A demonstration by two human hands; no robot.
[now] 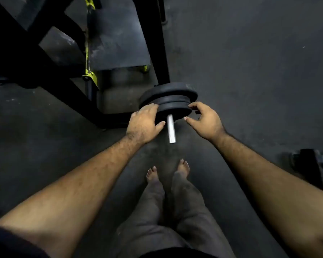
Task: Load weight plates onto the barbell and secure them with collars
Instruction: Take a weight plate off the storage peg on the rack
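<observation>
A silver barbell sleeve (171,129) points toward me, its bare end sticking out. Black weight plates (172,101) are stacked on it: a larger one behind, two smaller ones in front. My left hand (143,123) rests on the left edge of the front plate, fingers curled over it and thumb on its face. My right hand (205,119) is at the plate's right edge, fingertips touching the rim, thumb spread below. No collar is visible.
A black bench frame with yellow-green parts (90,75) stands at the upper left, close behind the plates. Dark rubber floor surrounds me. My bare feet (168,170) stand below the sleeve end. Dark equipment (313,168) lies at the right edge.
</observation>
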